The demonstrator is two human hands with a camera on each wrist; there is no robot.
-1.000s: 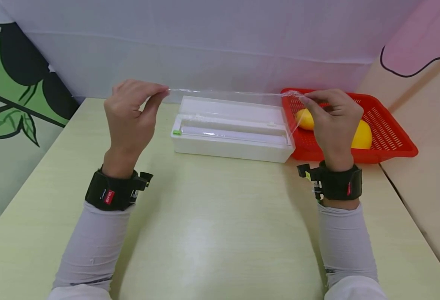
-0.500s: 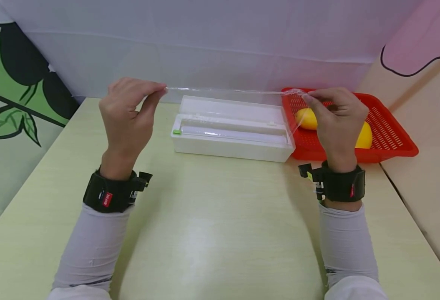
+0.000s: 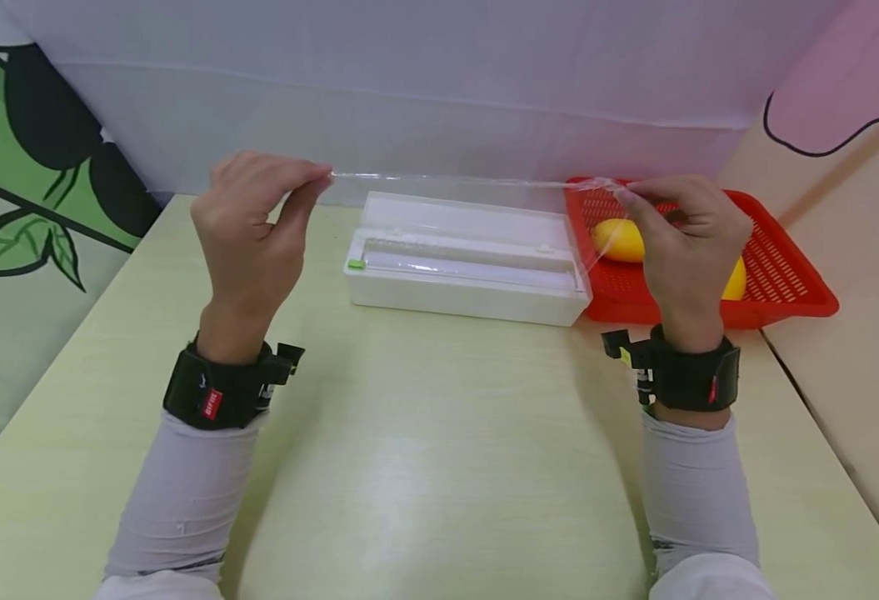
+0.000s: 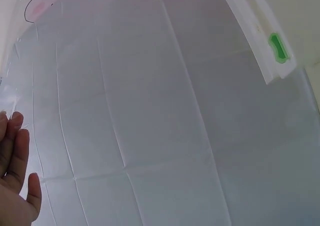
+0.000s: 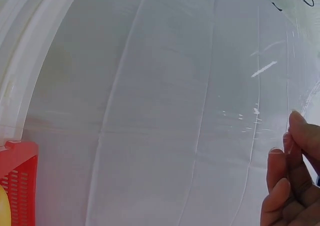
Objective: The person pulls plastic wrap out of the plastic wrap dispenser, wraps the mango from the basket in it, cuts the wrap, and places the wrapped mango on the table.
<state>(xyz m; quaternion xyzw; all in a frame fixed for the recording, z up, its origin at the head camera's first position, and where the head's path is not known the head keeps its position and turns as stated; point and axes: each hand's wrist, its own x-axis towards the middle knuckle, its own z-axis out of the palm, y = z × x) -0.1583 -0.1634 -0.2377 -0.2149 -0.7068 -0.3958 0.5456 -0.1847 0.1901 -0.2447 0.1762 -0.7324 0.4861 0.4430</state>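
Observation:
A clear sheet of plastic wrap [image 3: 446,180] is stretched level between my two raised hands, above a white cling film dispenser [image 3: 469,298]. My left hand [image 3: 255,237] pinches one corner of its edge between thumb and fingertips. The other corner is pinched by my right hand [image 3: 690,250], where the film bunches into creases. From there the film slants down toward the dispenser's right end. The dispenser's lid [image 3: 469,218] stands raised at the back, and a green slider [image 3: 357,264] sits at its left end. In the right wrist view, the film shows as faint glints over the backdrop.
A red plastic basket [image 3: 784,275] stands right beside the dispenser, holding yellow fruit [image 3: 621,240] partly hidden behind my right hand. The pale wooden table [image 3: 439,450] ends against a light cloth backdrop [image 3: 409,92] at the back.
My left hand has drifted slightly left and up, and my right hand slightly right, drawing the film's edge wider. Dispenser and basket have stayed in place.

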